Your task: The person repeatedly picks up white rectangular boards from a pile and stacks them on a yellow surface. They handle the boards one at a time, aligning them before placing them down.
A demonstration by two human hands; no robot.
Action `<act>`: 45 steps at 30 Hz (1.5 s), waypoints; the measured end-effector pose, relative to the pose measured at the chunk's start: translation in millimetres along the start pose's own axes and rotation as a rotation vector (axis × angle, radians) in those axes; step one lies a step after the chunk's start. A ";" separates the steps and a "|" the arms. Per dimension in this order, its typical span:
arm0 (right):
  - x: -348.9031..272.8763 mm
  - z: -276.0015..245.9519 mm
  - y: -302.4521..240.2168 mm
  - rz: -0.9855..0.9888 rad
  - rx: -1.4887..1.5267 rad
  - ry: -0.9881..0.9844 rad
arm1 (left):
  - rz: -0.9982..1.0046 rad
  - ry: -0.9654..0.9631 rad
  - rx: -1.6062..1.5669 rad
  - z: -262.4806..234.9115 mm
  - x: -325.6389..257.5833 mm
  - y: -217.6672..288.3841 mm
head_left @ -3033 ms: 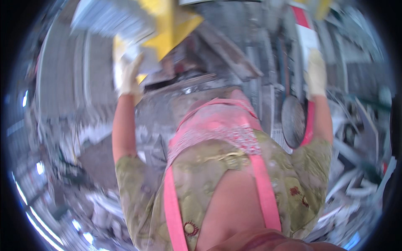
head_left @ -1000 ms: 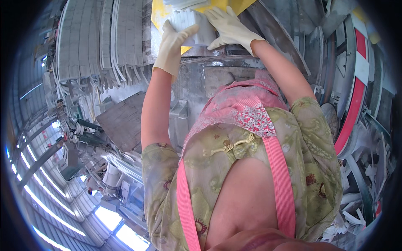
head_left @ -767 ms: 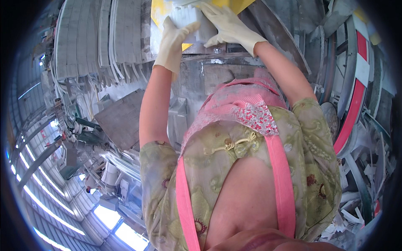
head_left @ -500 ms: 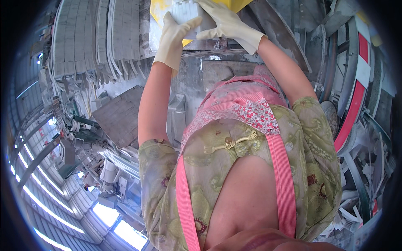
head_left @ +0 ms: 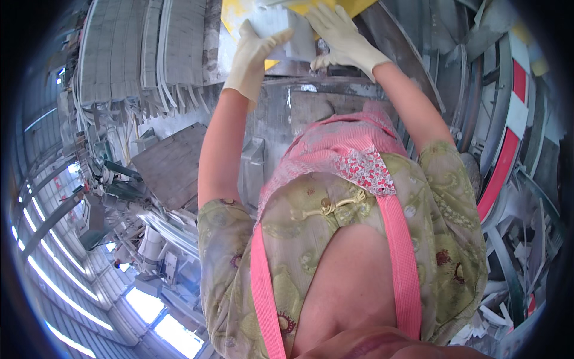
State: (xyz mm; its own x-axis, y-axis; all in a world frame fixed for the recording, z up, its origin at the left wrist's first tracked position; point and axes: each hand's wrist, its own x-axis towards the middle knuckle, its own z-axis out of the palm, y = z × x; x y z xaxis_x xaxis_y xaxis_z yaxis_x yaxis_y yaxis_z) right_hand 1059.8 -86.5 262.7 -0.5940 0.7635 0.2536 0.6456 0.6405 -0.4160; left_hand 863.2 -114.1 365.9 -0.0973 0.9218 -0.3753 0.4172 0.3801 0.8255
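Observation:
A pale white-grey block (head_left: 281,29), ribbed like a stack of strips on its far part, lies at the top edge over a yellow surface (head_left: 360,7). My left hand (head_left: 256,52), in a cream rubber glove, grips its left side, the thumb laid across the near face. At the block's right, my right hand (head_left: 345,40), gloved alike, has its fingers stretched and spread. Its thumb stands apart from the block; whether the fingertips touch the far right corner I cannot tell. The block's far end is cut off by the picture's edge.
Several stacks of long grey strips (head_left: 113,54) stand at the far left. A brown board (head_left: 170,164) leans below them. A red-and-white striped guard (head_left: 501,164) curves along the right, with white offcuts (head_left: 496,311) below it.
Both hands and the block appear slightly lower and further right in the picture. My right hand has drawn away from the block's right side, leaving a gap by the thumb.

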 end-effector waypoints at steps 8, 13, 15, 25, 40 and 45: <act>15.5 10.0 -34.5 0.226 0.220 -0.017 | 0.124 -0.054 -0.060 -11.7 -4.5 -4.4; 16.1 -0.2 -36.3 0.253 0.373 0.019 | 0.109 -0.037 -0.044 -14.2 2.1 -13.5; 16.3 -1.2 -39.0 0.262 0.450 0.030 | 0.102 -0.010 -0.074 -11.7 5.3 -17.9; 32.9 -35.6 -65.5 0.019 0.494 0.350 | 0.122 0.095 -0.070 -0.6 41.7 -38.8; 207.8 -302.5 -79.6 -0.263 -0.123 -0.135 | 0.104 0.081 0.017 -5.1 28.7 -29.4; 216.7 -300.9 -106.1 -0.215 -0.016 -0.121 | 0.149 0.089 -0.002 -3.3 31.8 -34.7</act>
State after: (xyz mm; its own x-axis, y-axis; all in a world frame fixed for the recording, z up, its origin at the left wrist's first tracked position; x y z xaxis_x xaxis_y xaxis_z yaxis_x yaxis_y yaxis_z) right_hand 1007.0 36.1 624.5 -0.7712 0.5944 0.2278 0.5050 0.7892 -0.3495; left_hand 842.6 -97.7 326.7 -0.1143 0.9711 -0.2094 0.4314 0.2384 0.8701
